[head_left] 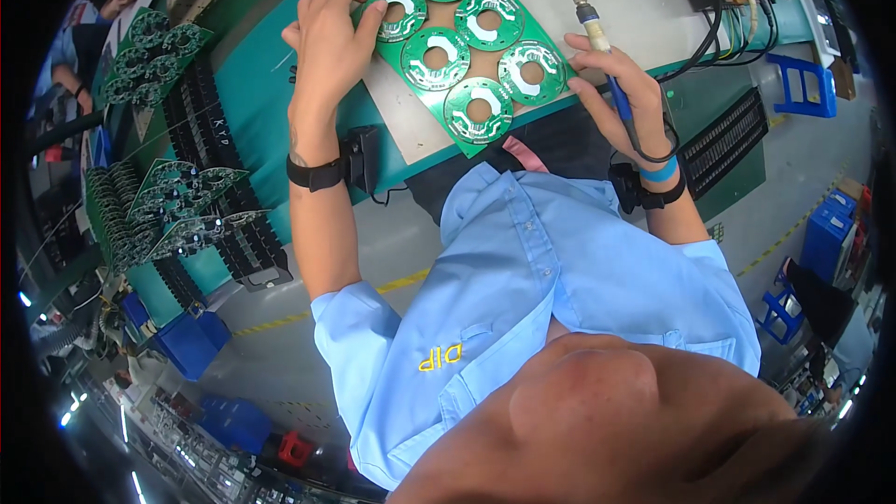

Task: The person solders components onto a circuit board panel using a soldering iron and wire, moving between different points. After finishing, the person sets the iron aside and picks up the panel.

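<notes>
The left hand (329, 37) rests on the near-left end of a green circuit panel (462, 42), fingers spread and curled over its edge, the fingertips pressing on the ring-shaped board at that corner. It grips the panel lightly rather than closing fully around it. The panel carries six round boards with white arcs, set in two rows. It lies flat on a pale mat (411, 117) on the teal workbench (252, 93), and its long axis runs on a slant from the upper middle of the view down toward the person's chest, with the lower corner hanging just over the bench edge.

The right hand (621, 93) is closed around a soldering iron (593, 28), held like a pen between thumb and fingers. The iron's long axis runs up and to the left from the hand: the thin metal tip points away from the person, toward the far side of the mat, and sits just beside the right edge of the panel without touching it. The blue handle passes down through the fist and its cable (709, 37) loops off to the right.

Both wrists wear dark straps. To the left, racks (168, 215) hold more green boards standing on edge. The person wears a light blue shirt (523, 289).
</notes>
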